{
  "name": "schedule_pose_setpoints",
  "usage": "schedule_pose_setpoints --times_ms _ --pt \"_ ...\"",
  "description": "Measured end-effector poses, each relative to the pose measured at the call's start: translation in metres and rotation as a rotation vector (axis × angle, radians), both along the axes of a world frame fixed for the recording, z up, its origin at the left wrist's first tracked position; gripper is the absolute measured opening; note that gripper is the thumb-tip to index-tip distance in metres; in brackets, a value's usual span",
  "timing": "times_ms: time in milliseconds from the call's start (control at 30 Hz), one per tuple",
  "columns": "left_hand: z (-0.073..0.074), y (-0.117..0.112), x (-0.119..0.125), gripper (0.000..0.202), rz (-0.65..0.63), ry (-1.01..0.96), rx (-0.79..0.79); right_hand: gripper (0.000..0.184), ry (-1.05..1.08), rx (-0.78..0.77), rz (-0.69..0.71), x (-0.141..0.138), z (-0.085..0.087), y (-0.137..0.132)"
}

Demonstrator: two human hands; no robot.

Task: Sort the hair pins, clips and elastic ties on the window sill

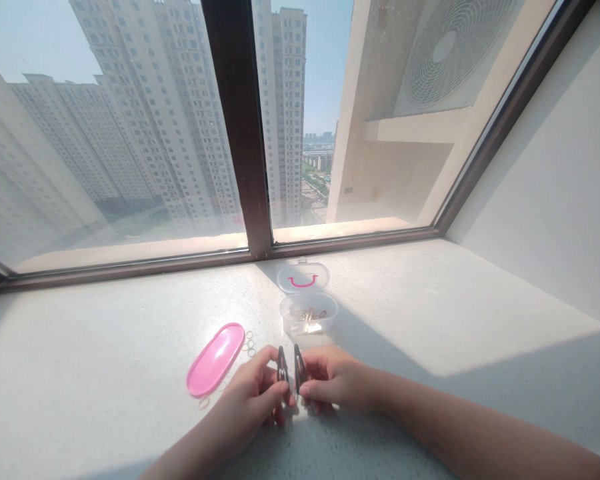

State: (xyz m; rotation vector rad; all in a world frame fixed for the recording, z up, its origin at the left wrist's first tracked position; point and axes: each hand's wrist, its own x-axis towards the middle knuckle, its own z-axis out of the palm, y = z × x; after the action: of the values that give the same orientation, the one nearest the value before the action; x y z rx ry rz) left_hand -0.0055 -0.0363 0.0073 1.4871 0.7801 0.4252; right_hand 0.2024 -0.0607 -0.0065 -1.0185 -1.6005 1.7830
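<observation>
One windowsill (130, 347); one box (291, 324); left grip (255, 390) pinches one black clip (281, 367); right grip (333, 377), another clip (298, 367)

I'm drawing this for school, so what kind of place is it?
Probably a high-up apartment windowsill: a brown window frame stands right behind it, tall buildings rise outside, and greenery shows far below.

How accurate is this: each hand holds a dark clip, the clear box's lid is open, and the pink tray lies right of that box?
Not quite: the head view shows the pink tray left of the clear box. Left hand and right hand each hold a dark clip, and the lid is open.
</observation>
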Motion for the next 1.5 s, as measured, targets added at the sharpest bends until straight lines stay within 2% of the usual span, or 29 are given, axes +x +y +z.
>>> schedule_pose_setpoints --times_ms 1500 --pt "0.0019 -0.0006 0.0004 0.016 0.001 -0.011 -0.006 0.013 -0.014 0.02 0.001 -0.0004 0.0022 -0.0012"
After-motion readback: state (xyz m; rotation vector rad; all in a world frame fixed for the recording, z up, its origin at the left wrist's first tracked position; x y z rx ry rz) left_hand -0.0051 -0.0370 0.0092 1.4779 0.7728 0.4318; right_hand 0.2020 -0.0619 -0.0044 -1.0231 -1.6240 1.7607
